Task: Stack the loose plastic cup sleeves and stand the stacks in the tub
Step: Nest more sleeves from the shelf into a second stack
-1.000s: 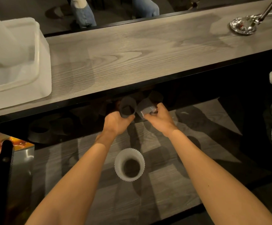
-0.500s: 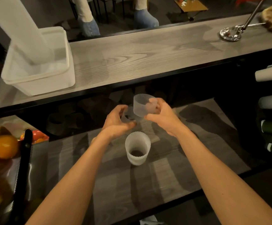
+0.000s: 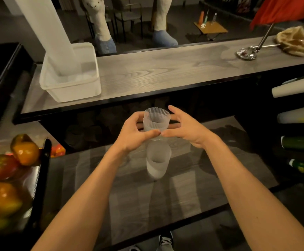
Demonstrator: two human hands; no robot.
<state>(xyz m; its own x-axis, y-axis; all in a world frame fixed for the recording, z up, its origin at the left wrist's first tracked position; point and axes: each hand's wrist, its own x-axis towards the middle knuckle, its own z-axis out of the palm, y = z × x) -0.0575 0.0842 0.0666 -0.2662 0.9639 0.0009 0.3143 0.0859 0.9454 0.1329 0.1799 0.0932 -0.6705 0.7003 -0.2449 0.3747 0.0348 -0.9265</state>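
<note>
Grip of left hand and right hand pinches the ribbed cup sleeve over the sleeve stack on the lower shelf; keep it level, align rims, then lower squarely.

1 held sleeve, 1 sleeve below; 1 tub w/ 1 stack; maybe 4 fruit.

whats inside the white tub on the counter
A tall white stack of cup sleeves stands in the tub, toward its left side, rising out of frame. The stack's foot and the tub floor are blurred by the frosted wall, so anything small there cannot be told.
</note>
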